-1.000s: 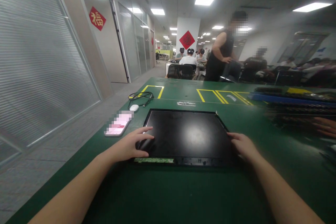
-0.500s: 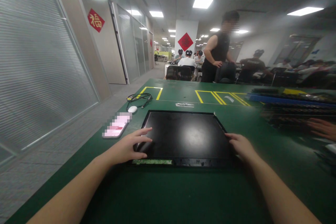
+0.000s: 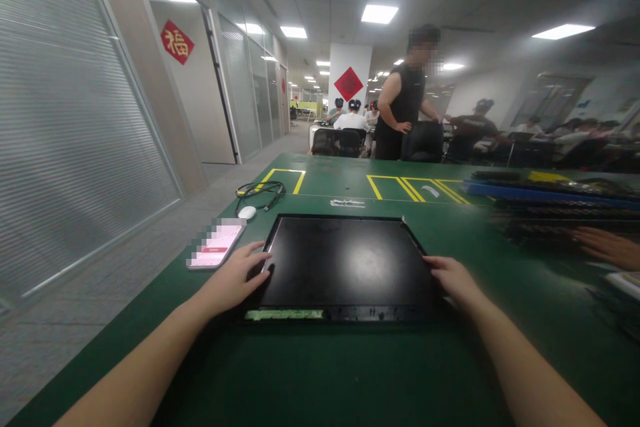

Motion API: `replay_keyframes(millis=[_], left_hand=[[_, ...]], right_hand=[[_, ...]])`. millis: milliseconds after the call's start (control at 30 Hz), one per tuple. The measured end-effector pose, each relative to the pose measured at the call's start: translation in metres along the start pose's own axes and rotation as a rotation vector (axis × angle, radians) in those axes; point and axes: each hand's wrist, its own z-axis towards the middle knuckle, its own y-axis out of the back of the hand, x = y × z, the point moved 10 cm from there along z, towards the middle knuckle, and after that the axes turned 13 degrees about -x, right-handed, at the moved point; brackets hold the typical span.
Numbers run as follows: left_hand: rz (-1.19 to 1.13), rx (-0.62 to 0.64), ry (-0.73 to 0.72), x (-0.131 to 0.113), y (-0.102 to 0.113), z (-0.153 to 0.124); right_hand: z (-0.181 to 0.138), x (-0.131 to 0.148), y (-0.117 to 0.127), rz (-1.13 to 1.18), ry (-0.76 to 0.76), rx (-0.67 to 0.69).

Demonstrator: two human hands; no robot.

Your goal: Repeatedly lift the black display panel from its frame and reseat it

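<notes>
Whereas half a second ago the left hand [image 3: 233,283] reached in over the black screen panel [image 3: 345,267], its fingers have now drawn back to the panel's nine o'clock edge, spread apart, tips at the frame. More of the screen's left side is therefore uncovered, and the contact looks, as a judgement, more like steadying than pressing. The right hand [image 3: 453,277] stays at three o'clock, fingers close together against the edge; whether it pinches the frame I cannot tell.

The panel lies flat mid-worktop [image 3: 320,380], apparently unmoved against the yellow tape lines [image 3: 287,170], with a green circuit strip [image 3: 285,314] along its seven o'clock side. Off toward ten o'clock lies a phone [image 3: 215,250], and toward eleven a coiled black cable [image 3: 260,193]. A co-worker's hand [image 3: 607,247] shows well apart, past three o'clock.
</notes>
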Motion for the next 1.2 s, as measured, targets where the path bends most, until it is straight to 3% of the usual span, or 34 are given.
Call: replay_keyframes(millis=[133, 433, 700, 933, 1200], left_hand=[[0.025, -0.003, 0.073, 0.010, -0.001, 0.001], [-0.037, 0.004, 0.129, 0.005, -0.001, 0.002], [-0.027, -0.003, 0.103, 0.007, -0.007, 0.001], [0.087, -0.026, 0.189, 0.023, -0.014, 0.000], [0.062, -0.034, 0.210, 0.029, -0.016, 0.004]], right_hand=[[0.005, -0.002, 0.001, 0.028, 0.029, -0.019], [0.004, -0.008, -0.005, 0.077, 0.010, 0.053], [-0.001, 0.009, 0.006, -0.058, 0.082, -0.050], [0.007, 0.012, 0.011, -0.142, 0.246, -0.148], [0.011, 0.008, 0.009, -0.175, 0.269, -0.133]])
